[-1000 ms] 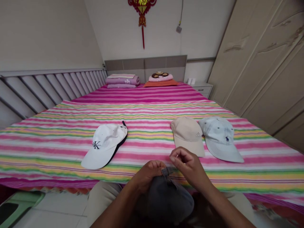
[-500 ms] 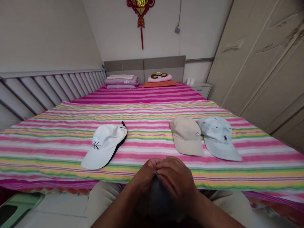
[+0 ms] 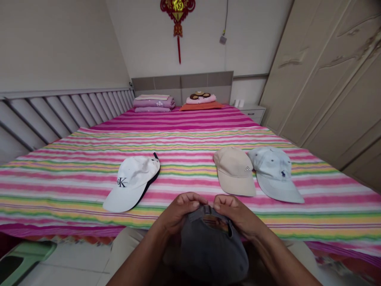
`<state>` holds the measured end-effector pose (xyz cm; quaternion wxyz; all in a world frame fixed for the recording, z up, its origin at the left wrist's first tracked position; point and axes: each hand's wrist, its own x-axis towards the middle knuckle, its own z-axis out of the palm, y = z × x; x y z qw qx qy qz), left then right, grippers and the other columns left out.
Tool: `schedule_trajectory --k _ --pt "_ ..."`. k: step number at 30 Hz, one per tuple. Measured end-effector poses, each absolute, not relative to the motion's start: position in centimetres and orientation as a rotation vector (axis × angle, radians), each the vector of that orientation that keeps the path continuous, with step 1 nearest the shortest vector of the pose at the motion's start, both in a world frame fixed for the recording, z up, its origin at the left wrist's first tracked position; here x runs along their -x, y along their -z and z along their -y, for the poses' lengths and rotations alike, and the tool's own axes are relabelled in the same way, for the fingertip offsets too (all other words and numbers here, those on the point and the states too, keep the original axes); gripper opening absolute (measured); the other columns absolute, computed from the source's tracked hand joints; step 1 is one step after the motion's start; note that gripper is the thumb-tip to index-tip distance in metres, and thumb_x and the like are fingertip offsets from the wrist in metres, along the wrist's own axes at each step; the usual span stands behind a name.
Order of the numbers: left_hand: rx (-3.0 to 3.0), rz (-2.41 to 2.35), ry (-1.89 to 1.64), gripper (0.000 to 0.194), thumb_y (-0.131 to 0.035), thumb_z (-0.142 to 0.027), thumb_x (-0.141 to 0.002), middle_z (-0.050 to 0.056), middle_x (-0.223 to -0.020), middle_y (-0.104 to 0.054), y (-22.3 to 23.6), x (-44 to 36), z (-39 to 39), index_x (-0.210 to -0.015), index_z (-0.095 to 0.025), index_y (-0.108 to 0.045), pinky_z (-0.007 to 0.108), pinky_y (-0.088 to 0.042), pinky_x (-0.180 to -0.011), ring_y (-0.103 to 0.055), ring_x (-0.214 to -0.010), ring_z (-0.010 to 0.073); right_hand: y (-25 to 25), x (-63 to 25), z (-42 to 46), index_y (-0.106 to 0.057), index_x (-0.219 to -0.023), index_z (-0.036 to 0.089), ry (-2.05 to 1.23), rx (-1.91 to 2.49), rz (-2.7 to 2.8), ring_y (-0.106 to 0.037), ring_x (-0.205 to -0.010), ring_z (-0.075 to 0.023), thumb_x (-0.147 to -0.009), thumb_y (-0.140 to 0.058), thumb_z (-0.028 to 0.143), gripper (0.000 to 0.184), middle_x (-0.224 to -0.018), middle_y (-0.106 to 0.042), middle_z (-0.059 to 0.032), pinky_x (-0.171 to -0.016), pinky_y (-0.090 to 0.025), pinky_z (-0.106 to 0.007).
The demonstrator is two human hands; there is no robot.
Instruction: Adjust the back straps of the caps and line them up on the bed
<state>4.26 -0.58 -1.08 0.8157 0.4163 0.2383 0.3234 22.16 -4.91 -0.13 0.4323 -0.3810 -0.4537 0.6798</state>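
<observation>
both grips (image 3: 180,212) (image 3: 239,214) closed, pinching back strap (image 3: 207,209) of gray cap (image 3: 211,252)

Head view — forward, steeply down

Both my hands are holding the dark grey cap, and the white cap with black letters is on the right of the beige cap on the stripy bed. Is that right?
Not quite: the white fabric cap with black letters is left of the beige fabric cap, as the head view shows. Both your hands do hold the dark grey fabric cap.
</observation>
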Motion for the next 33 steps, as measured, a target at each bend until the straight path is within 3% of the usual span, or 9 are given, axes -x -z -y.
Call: schedule_trajectory --k 7,10,13,18,22,27,33 --pt "-1.401 -0.674 -0.632 0.034 -0.074 -0.018 -0.055 -0.002 -0.069 -0.057 0.8 -3.9 1.0 -0.084 -0.016 -0.056 0.018 -0.035 -0.055 -0.050 -0.062 0.0086 0.4 -21.5 5.0 -0.043 -0.061 0.019 -1.703 0.894 1.080 -0.029 -0.033 -0.0050 -0.076 -0.055 0.040 0.029 -0.037 -0.040 0.0087 -0.038 -0.024 -0.019" --pt "-1.625 -0.806 -0.720 0.026 -0.070 -0.018 -0.059 -0.001 -0.068 -0.056 0.3 -4.1 1.3 -0.082 -0.015 -0.058 0.020 -0.035 -0.054 -0.049 -0.061 0.0096 0.4 -21.5 5.0 -0.045 -0.072 0.019 -1.675 0.913 1.132 -0.025 -0.034 -0.0037 -0.071 -0.061 0.041 0.027 -0.044 -0.042 0.0101 -0.036 -0.019 -0.017" --pt "-1.746 -0.819 -0.814 0.022 -0.069 -0.020 -0.061 0.003 -0.075 -0.058 0.1 -4.1 1.5 -0.081 -0.014 -0.065 0.023 -0.038 -0.061 -0.052 -0.069 0.0134 0.3 -21.6 5.1 -0.050 -0.089 0.019 -1.491 0.973 1.313 -0.037 -0.044 -0.0054 -0.064 -0.069 0.035 0.035 -0.058 -0.046 0.0076 -0.040 -0.026 -0.017" --pt "-1.630 -0.697 -0.841 0.017 -0.063 -0.027 -0.068 0.005 -0.079 -0.057 0.1 -4.0 1.6 -0.080 -0.016 -0.069 0.028 -0.040 -0.068 -0.053 -0.077 0.0163 -0.1 -21.6 5.9 -0.061 -0.094 0.018 -0.969 1.250 1.650 -0.054 -0.064 -0.0140 -0.071 -0.063 0.030 0.026 -0.070 -0.059 0.0003 -0.056 -0.041 -0.024" --pt "-1.456 -0.739 -0.831 0.016 -0.063 -0.027 -0.069 0.004 -0.076 -0.057 0.2 -4.0 1.9 -0.077 -0.015 -0.066 0.025 -0.039 -0.066 -0.052 -0.072 0.0132 -0.4 -21.4 6.5 -0.060 -0.102 0.020 -0.706 1.300 1.849 -0.060 -0.081 -0.0200 -0.078 -0.056 0.026 0.026 -0.088 -0.067 -0.0054 -0.071 -0.044 -0.030" --pt "-1.244 -0.772 -0.748 0.025 -0.068 -0.031 -0.063 -0.003 -0.059 -0.050 0.5 -4.1 2.3 -0.073 -0.015 -0.052 0.020 -0.031 -0.052 -0.043 -0.054 0.0069 -0.2 -21.3 6.9 -0.058 -0.098 0.020 -0.561 1.258 1.938 -0.061 -0.077 -0.0178 -0.083 -0.050 0.025 0.019 -0.086 -0.066 -0.0053 -0.067 -0.044 -0.028" --pt "-1.284 -0.717 -0.632 0.028 -0.070 -0.028 -0.058 -0.005 -0.054 -0.046 0.4 -3.8 2.1 -0.060 -0.014 -0.046 0.019 -0.025 -0.046 -0.037 -0.049 0.0050 0.0 -21.2 7.0 -0.055 -0.099 0.018 -0.458 1.223 1.978 -0.060 -0.078 -0.0173 -0.084 -0.048 0.023 0.018 -0.086 -0.065 -0.0059 -0.067 -0.045 -0.028"
